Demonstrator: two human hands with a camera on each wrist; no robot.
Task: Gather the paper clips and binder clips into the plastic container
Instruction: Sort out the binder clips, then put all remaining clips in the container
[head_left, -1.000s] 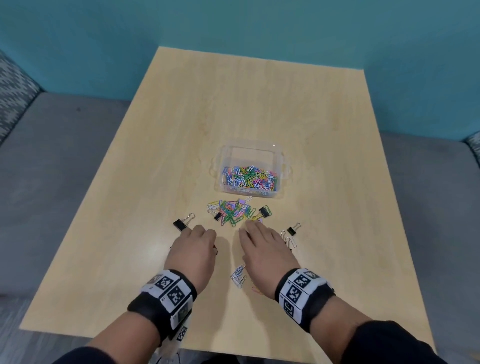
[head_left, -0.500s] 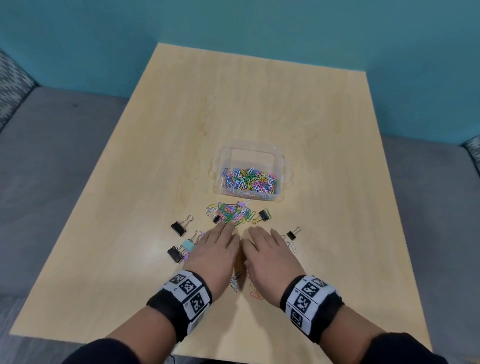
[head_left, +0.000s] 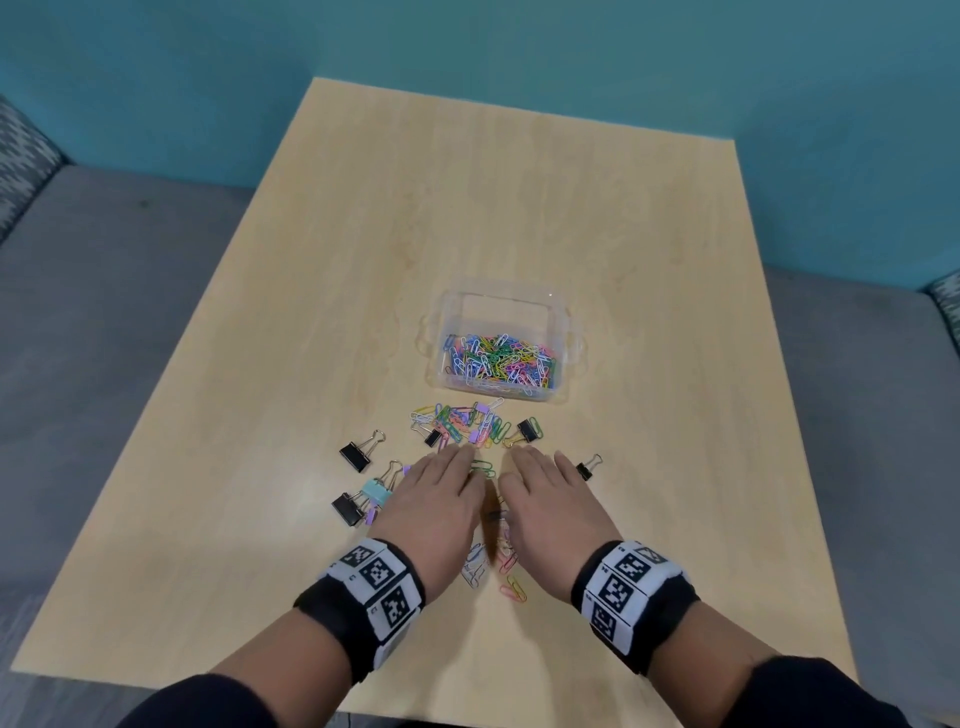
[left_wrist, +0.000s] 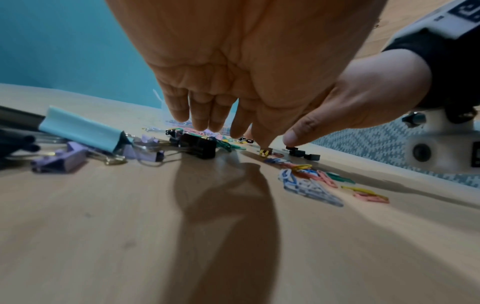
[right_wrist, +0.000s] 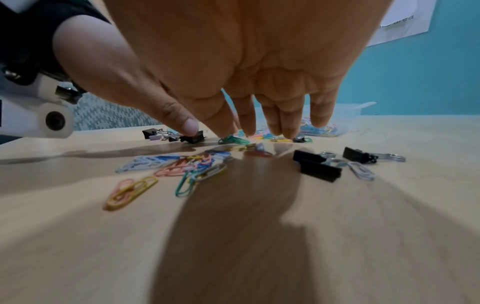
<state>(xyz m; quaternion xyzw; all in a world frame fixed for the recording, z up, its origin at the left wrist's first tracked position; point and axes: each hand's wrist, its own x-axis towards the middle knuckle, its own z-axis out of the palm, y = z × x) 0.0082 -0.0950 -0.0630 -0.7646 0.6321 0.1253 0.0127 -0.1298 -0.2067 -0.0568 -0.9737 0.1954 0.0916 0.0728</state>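
Fingers (head_left: 457, 457) of the left hand (head_left: 434, 499) are extended, close together and angled down toward the light wooden bench (head_left: 311, 312), holding nothing. Fingers (head_left: 524, 460) of the right hand (head_left: 550, 499) lie the same way, also holding nothing; the two hands sit side by side, palms down.

Just ahead of both sets of fingertips lies a loose pile of coloured wire paper clips (head_left: 467, 426), with a small black binder clip (head_left: 529, 430) at its right edge. Beyond that pile stands the clear rectangular plastic container (head_left: 563, 322), its floor covered with coloured paper clips.

Left of the left fingers lie a black binder clip (head_left: 358, 454) and a cluster of a pale blue, a black and lilac binder clips (head_left: 363, 499). Right of the right fingers lies one small black binder clip (head_left: 587, 467). Between and behind the hands, near the wrists, more coloured paper clips (head_left: 506, 577) are scattered. Each wrist carries a black band with square printed markers (head_left: 376, 577).
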